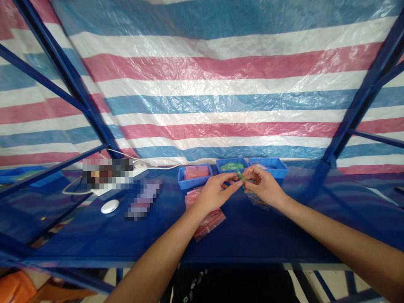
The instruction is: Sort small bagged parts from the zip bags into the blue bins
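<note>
My left hand (217, 192) and my right hand (264, 185) meet over the blue table, fingertips nearly touching. Between them is a small green piece (240, 176), pinched from both sides; its exact kind is too small to make out. A pink zip bag (210, 224) lies flat on the table, partly under my left hand. Below my right hand rests a small clear plastic bag (259, 201) with thin yellowish bits in it. Just beyond my fingers, a blue tray (218, 161) holds more green pieces.
Another blue tray (193, 184) holds pink bags; a third blue tray (279, 172) stands at the right. Leftward are a white oval object (110, 206), a pixelated flat item (144, 199) and a white power strip (105, 190) with cables. Blue metal posts (356, 101) frame a striped tarp.
</note>
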